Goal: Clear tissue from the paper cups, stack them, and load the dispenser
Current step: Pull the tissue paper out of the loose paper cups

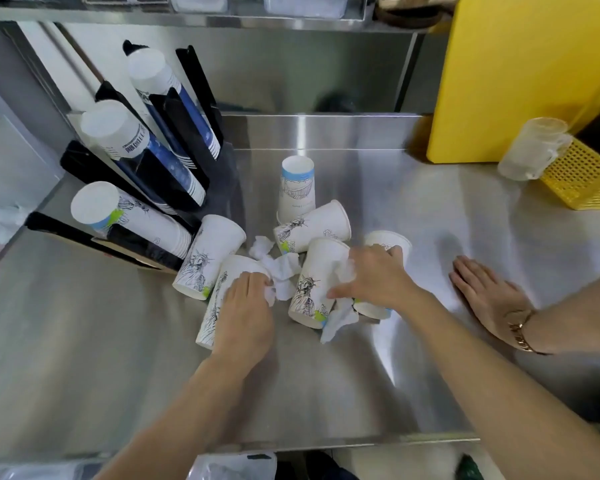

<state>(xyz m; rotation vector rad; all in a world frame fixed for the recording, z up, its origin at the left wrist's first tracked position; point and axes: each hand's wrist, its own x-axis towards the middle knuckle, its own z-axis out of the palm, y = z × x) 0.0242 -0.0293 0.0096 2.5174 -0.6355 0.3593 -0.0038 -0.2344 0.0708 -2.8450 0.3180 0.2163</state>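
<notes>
Near the tabletop's [326,393] front edge, the left hand [246,306] pinches tissue [283,271] at a lying cup's [219,289] mouth; the right hand's [374,275] grip closes on another cup [310,282]. Loose cups could roll on smooth steel if bumped. Farther back-left, the dispenser [187,133] is part-filled; a third hand [485,299] rests right.

cup [384,271] mostly hidden by right hand [374,278] | bag [236,466] cut off
</notes>
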